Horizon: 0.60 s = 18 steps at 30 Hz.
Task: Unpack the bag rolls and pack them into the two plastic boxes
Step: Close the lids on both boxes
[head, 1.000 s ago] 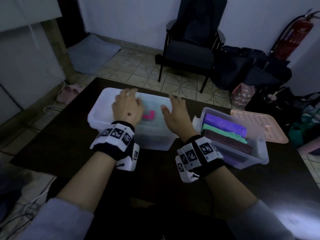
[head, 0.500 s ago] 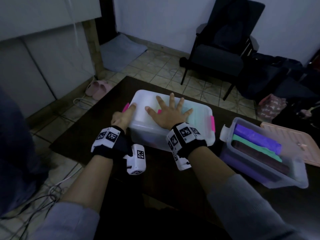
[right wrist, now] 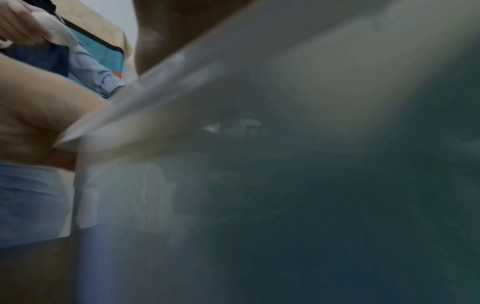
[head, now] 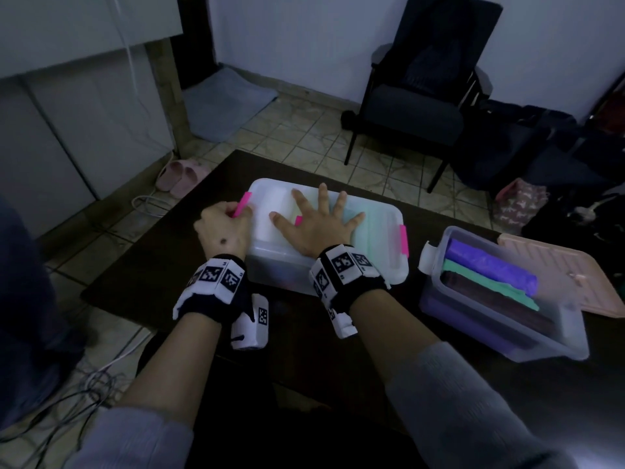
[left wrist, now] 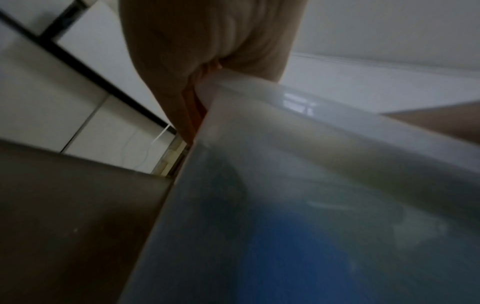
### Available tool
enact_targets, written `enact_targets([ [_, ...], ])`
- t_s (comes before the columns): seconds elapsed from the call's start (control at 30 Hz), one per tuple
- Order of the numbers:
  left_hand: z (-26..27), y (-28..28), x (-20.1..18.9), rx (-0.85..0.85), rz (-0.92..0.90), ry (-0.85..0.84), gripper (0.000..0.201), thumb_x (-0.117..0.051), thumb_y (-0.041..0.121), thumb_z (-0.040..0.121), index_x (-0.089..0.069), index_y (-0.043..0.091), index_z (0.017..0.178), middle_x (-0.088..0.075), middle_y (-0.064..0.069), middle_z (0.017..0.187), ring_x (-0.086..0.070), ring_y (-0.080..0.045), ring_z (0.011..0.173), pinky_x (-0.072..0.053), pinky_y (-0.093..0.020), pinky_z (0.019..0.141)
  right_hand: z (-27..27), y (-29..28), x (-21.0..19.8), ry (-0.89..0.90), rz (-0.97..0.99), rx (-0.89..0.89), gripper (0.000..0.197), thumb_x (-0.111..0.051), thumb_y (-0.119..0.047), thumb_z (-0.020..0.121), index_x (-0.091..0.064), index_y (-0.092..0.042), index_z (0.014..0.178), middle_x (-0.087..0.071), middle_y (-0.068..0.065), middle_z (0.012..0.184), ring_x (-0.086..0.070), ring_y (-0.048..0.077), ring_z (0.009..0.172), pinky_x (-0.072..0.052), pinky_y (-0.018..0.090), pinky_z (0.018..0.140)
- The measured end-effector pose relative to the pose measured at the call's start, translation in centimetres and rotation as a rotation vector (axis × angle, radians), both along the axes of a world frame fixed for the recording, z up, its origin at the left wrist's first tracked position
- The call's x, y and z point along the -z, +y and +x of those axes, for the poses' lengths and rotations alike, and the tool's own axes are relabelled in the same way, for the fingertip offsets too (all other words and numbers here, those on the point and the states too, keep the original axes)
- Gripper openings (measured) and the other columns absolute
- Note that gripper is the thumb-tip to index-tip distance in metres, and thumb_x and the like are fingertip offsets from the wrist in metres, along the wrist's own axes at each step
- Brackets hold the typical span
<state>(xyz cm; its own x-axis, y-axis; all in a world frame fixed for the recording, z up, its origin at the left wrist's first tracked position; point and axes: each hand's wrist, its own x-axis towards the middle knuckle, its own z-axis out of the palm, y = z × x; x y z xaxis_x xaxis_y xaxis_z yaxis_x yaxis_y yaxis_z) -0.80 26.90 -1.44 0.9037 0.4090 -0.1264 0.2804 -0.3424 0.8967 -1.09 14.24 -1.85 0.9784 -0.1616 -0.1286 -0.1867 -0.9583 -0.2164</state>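
Observation:
A white translucent box [head: 378, 238] with its lid on sits on the dark table [head: 169, 265]. My right hand [head: 321, 221] lies flat on the lid, fingers spread. My left hand [head: 225, 220] grips the pink latch [head: 242, 204] at the box's left end, which stands tilted up. A second pink latch [head: 404, 240] lies down at the right end. In the left wrist view the box wall [left wrist: 311, 185] fills the frame with blue showing through. A second clear box [head: 507, 319] stands open at the right, holding purple [head: 490, 265], green [head: 483, 282] and dark rolls.
A pink lid [head: 568, 275] lies beyond the open box at the table's right edge. A dark chair [head: 422, 106] and bags stand on the tiled floor behind. Slippers [head: 181, 174] and cables lie at the left of the table.
My right hand moved from the box's right side onto the middle of the lid and spread flat. My left hand went from the lid top to the left end and took the pink latch.

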Motion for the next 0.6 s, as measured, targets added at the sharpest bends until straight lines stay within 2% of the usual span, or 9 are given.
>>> enact_targets([
  [0.17,-0.1,-0.3,-0.6,0.15,0.189,0.008,0.034,-0.045,0.024,0.098,-0.055,0.014,0.129,-0.053,-0.018,0.128,-0.05,-0.033,0.117,-0.04,-0.036,0.096,0.0,-0.1,0.3,-0.023,0.013,-0.012,0.074,-0.023,-0.076,0.084,-0.008,-0.042,0.148,0.008,0.001,0.159,0.018,0.037,0.142,0.012,0.07,0.102],
  [0.37,0.4,-0.3,-1.0,0.267,0.325,0.016,0.038,-0.039,0.013,0.098,-0.048,0.015,0.136,-0.046,-0.023,0.133,-0.046,-0.038,0.12,-0.037,-0.038,0.099,0.1,-0.5,-0.3,-0.004,0.099,-0.029,0.071,-0.025,-0.071,0.087,-0.012,-0.039,0.148,0.008,0.002,0.159,0.02,0.037,0.142,0.015,0.069,0.101],
  [0.47,1.3,-0.6,-1.0,0.306,0.424,0.047,0.039,-0.039,0.012,0.098,-0.046,0.014,0.136,-0.045,-0.023,0.133,-0.046,-0.039,0.12,-0.039,-0.041,0.097,0.5,-1.1,-1.2,0.001,0.291,-0.005,0.063,-0.027,-0.064,0.091,-0.017,-0.039,0.148,0.002,0.0,0.159,0.018,0.031,0.144,0.017,0.065,0.104],
  [0.6,2.3,-1.0,-1.0,0.413,0.666,0.088,0.033,-0.034,0.009,0.097,-0.047,0.001,0.126,-0.049,-0.025,0.126,-0.049,-0.04,0.115,-0.041,-0.042,0.086,0.6,-2.7,-1.6,-0.078,0.602,0.085,0.052,-0.032,-0.05,0.097,-0.031,-0.029,0.145,-0.017,-0.001,0.158,0.005,0.02,0.147,0.015,0.054,0.111],
])
